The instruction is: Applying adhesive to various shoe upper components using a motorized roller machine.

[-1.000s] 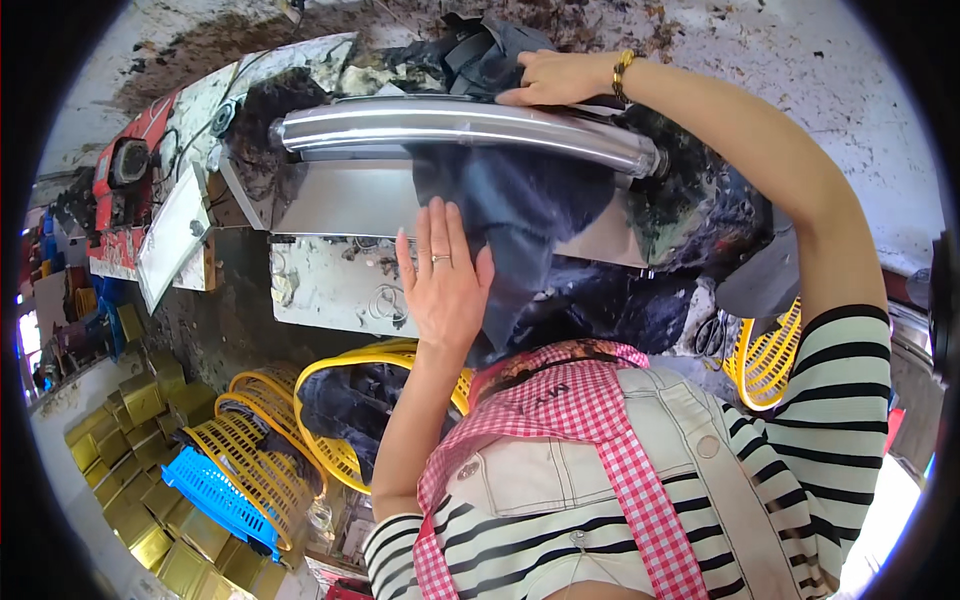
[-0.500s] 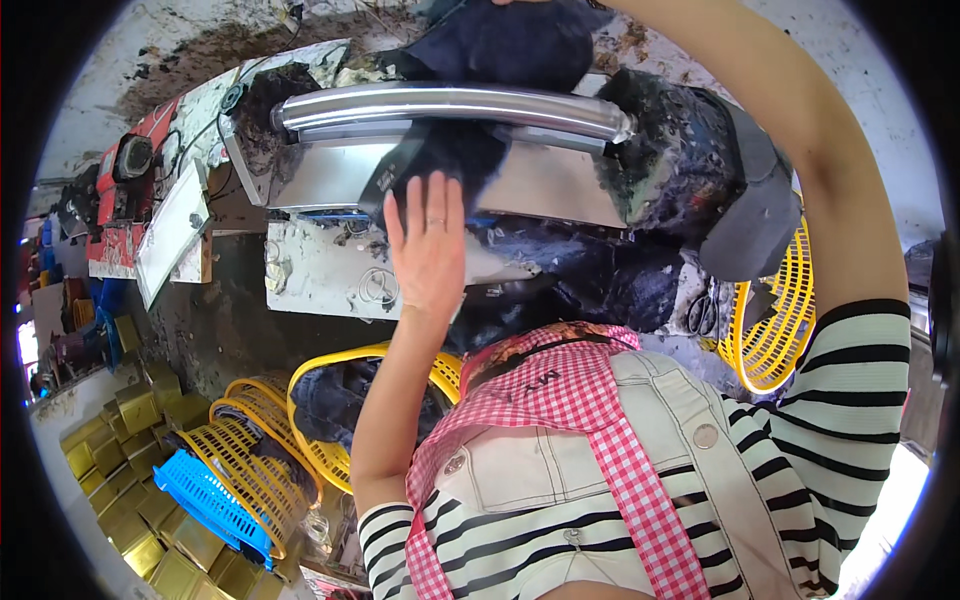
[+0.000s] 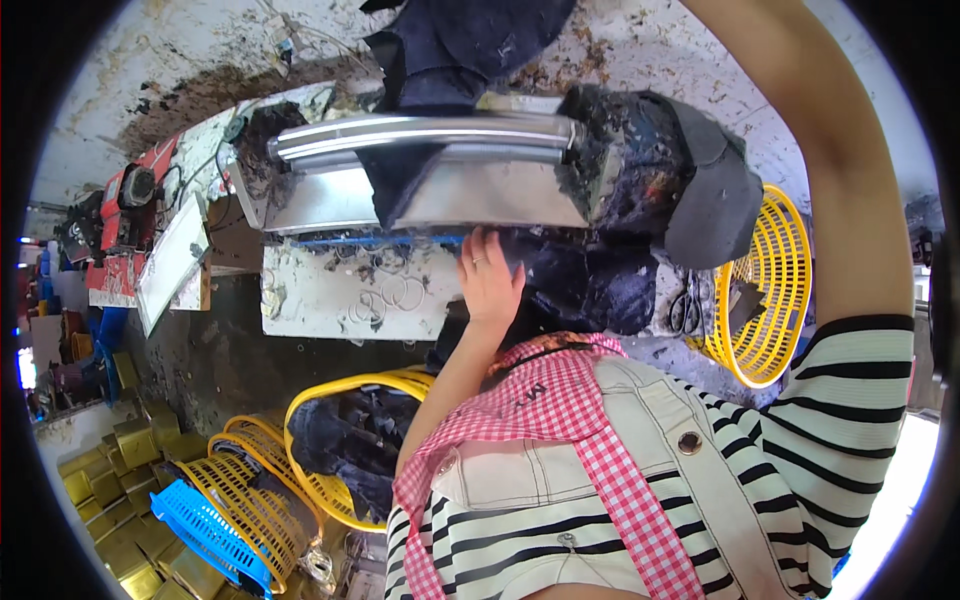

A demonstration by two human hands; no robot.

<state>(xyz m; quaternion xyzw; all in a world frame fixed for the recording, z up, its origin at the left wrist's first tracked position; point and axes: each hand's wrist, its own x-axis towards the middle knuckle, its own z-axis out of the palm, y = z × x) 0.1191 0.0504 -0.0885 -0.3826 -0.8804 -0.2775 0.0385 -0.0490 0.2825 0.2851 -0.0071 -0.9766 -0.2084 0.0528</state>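
Loosely, the bare left hand (image 3: 490, 285) rests fingers slightly parted beside the near edge of a smooth grey metal plate (image 3: 490, 195); the right hand is out of view, its grip untellable. A floppy, matte navy-black sheet (image 3: 440, 88) runs beneath the shiny cylindrical steel roller (image 3: 425, 133).

Dark sheet (image 3: 437, 88) beneath silver roller (image 3: 500, 132)

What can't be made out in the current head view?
All in the head view:
Right hand: cut off by the top edge.
Dark sheet: far end cut off by that edge; middle hidden by the metal roller.
Dark-filled yellow basket: right side hidden by the left forearm.
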